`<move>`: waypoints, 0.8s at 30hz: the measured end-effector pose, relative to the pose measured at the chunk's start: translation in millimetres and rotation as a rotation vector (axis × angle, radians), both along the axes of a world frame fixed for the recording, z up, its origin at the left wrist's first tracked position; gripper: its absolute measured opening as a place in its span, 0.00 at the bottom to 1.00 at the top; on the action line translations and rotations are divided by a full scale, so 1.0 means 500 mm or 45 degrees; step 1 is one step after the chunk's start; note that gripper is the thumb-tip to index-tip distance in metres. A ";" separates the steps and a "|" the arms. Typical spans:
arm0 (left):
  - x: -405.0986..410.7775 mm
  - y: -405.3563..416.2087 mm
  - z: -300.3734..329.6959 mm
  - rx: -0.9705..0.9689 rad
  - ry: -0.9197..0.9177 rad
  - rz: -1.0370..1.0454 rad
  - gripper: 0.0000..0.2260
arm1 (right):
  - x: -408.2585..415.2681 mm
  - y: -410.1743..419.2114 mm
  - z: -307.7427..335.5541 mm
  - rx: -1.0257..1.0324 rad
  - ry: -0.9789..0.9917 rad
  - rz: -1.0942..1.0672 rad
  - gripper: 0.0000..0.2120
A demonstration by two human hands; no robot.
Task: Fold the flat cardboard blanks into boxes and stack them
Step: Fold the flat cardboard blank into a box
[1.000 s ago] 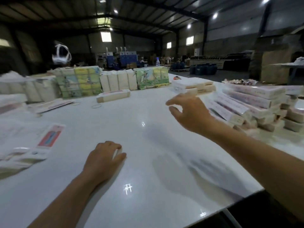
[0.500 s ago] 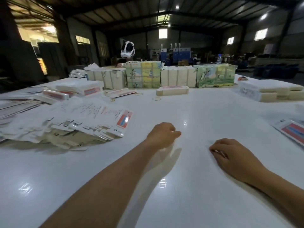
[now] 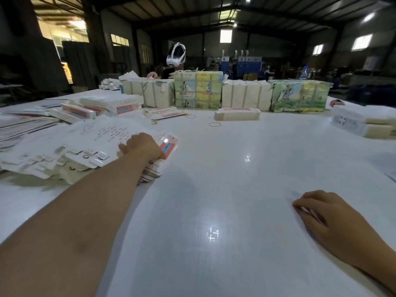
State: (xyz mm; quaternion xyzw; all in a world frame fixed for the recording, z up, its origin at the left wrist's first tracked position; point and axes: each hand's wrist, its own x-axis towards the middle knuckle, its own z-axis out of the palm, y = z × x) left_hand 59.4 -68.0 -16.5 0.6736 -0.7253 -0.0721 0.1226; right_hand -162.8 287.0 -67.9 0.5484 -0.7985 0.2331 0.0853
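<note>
**Taking one blank off the pile**

The left hand (image 3: 144, 147) curls onto the near-right corner of the flat blank pile (image 3: 85, 146) at the table's left — lifting only the top sheet works best. The right hand (image 3: 327, 219) rests loosely curled, empty, on the white table (image 3: 214, 189).

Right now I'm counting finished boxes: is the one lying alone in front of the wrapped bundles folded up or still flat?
Folded. The box shows a raised side wall under its pink top.
</note>
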 end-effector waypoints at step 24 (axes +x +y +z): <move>-0.065 0.362 0.007 0.676 0.710 -1.005 0.02 | 0.009 0.013 0.044 -0.599 -1.572 -0.021 0.07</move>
